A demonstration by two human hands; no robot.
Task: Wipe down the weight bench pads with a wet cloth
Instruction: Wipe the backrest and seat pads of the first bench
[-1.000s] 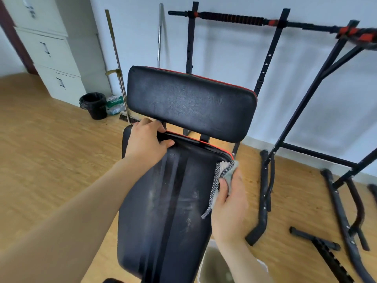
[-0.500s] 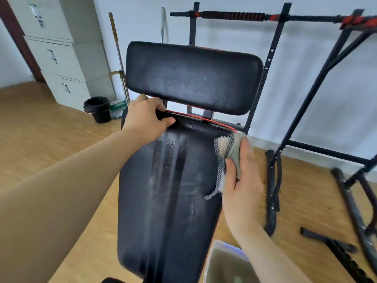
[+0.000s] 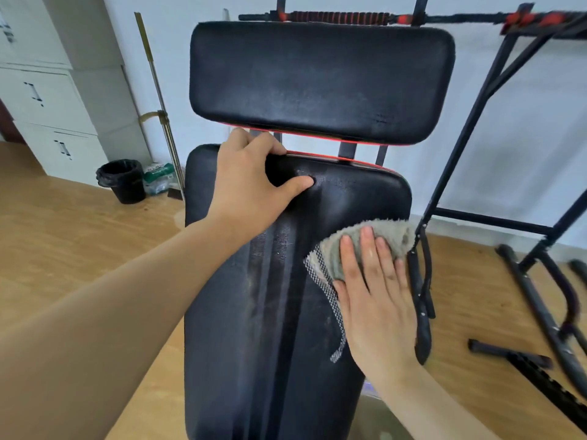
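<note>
The long black back pad (image 3: 270,312) of the weight bench runs up the middle of the view, streaked with dust. Above it stands the black upper pad (image 3: 320,81) with red piping. My left hand (image 3: 251,182) grips the top left edge of the long pad, fingers curled over the rim and thumb pressed into the face. My right hand (image 3: 374,296) lies flat, fingers straight, pressing a grey cloth (image 3: 359,246) against the pad's upper right side. A mesh strip of the cloth hangs down beside my palm.
A black rack frame (image 3: 470,122) with a red-and-black bar (image 3: 343,18) stands behind and to the right, its legs on the wooden floor. A black bin (image 3: 122,181) and a broom handle (image 3: 158,100) stand at the left wall by grey cabinets (image 3: 47,100). A basin (image 3: 384,417) sits low right.
My right hand has come off the pad's right edge onto its face, with the fingers now spread flat over the cloth. The view has moved closer. My left hand keeps its grip.
</note>
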